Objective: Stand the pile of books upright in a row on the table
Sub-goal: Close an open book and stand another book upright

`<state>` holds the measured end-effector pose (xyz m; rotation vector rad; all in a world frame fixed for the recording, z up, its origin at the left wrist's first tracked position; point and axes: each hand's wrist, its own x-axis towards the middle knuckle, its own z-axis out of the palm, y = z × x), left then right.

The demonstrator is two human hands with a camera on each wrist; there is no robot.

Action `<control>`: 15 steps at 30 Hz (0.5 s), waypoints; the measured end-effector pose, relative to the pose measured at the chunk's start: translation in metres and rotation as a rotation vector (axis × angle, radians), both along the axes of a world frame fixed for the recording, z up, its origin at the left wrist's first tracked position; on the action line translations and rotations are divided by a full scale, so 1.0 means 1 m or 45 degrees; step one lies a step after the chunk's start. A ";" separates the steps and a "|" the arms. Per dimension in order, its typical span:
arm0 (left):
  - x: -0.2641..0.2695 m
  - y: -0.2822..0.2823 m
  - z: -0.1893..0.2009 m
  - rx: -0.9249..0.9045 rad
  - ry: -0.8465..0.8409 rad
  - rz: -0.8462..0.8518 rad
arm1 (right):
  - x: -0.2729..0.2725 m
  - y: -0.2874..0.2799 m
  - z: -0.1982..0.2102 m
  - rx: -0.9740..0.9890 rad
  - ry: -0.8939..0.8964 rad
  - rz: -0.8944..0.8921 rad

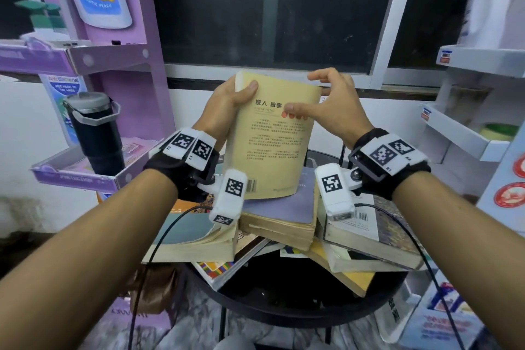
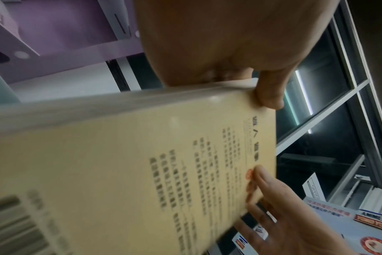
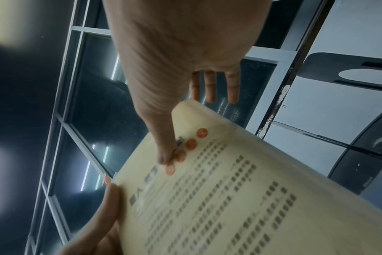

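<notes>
A yellow paperback (image 1: 272,145) is raised, tilted, above the pile, back cover with barcode towards me. My left hand (image 1: 227,105) grips its upper left edge, thumb on the cover, fingers hidden behind; the left wrist view shows that hand (image 2: 229,43) on the paperback (image 2: 120,172). My right hand (image 1: 335,105) has its thumb on the cover beside the red dots, and its fingers reach straight past the top right corner (image 3: 209,86). The pile (image 1: 284,207) of several flat, overlapping books lies on a round black table (image 1: 284,293).
A black tumbler (image 1: 93,133) stands on a purple display shelf (image 1: 74,176) to the left of the table. White shelves (image 1: 466,136) stand to the right. A dark window (image 1: 270,8) is behind. Black cables (image 1: 159,241) trail from both wrists over the books.
</notes>
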<state>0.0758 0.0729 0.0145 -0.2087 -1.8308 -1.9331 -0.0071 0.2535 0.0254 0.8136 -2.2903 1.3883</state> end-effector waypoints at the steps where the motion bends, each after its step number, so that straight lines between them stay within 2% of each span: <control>1: -0.001 -0.003 -0.001 -0.015 -0.004 0.001 | -0.002 0.000 0.000 0.012 -0.021 0.020; 5: -0.005 -0.010 -0.004 -0.063 -0.005 0.068 | -0.004 -0.004 -0.002 0.035 -0.142 0.181; 11: -0.019 -0.017 -0.018 -0.125 0.010 0.384 | -0.006 -0.013 -0.004 0.021 -0.078 0.222; 15: -0.026 -0.021 -0.022 -0.027 -0.010 0.365 | -0.004 -0.019 -0.001 0.056 -0.057 0.267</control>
